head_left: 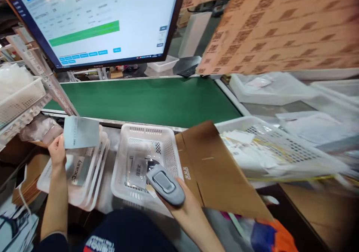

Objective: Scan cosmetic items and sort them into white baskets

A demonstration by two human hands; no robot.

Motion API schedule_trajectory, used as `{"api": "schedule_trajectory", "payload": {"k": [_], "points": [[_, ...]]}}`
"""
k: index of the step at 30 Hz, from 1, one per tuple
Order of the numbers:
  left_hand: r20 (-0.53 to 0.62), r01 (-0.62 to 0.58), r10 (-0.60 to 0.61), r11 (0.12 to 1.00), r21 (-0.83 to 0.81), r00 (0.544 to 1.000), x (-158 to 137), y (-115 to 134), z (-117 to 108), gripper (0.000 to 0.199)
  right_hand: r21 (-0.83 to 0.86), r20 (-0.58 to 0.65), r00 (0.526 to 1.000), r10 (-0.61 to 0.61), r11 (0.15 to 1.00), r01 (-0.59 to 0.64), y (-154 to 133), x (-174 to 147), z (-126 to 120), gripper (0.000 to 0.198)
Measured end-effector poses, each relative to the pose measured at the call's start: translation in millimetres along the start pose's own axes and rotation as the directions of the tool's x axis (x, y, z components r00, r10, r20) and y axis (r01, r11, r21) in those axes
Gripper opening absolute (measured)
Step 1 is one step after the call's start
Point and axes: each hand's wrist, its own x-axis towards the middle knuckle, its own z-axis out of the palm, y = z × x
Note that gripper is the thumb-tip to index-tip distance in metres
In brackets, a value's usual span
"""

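Fingers of the left hand (57, 150), at frame left, pinch the edge of a flat, pale-blue sheet (82, 132), while the right hand (182, 197), lower centre, grips a rounded grey scanner (166, 184), its forearm (200, 222) slanting up from the bottom edge. Below the scanner, a perforated white plastic basket (170, 147) holds glossy packets (138, 169); creased brown cardboard (213, 166) stands just to its right.

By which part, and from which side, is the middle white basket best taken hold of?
Probably by the left rim of the basket, coming from the left: that long edge is exposed, while brown cardboard crowds the right edge and the right hand, holding a grey scanner, covers the near right corner.
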Motion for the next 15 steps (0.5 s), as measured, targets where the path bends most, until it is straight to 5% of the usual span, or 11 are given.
{"api": "schedule_trajectory", "payload": {"k": [4,10,12,15], "points": [[0.144,0.074,-0.035,0.957,-0.281,0.989,-59.5,14.1,52.4,0.048,0.038,0.057,0.993,-0.104,0.994,0.102,-53.0,16.2,-4.0,0.024],[0.464,0.245,-0.078,0.918,-0.311,0.882,-128.6,16.9,126.9,0.050,0.006,0.177,0.972,-0.153,0.988,0.154,-84.4,12.6,-3.1,0.031],[0.569,0.345,-0.144,0.902,-0.261,0.810,-141.2,19.6,152.5,0.054,-0.027,0.153,0.979,-0.133,0.990,0.139,-82.9,11.1,-4.5,0.034],[0.704,0.497,-0.347,0.868,-0.010,0.620,-148.7,26.3,180.1,0.057,-0.021,0.093,0.991,-0.098,0.995,0.101,-71.7,7.5,-10.8,0.033]]}}
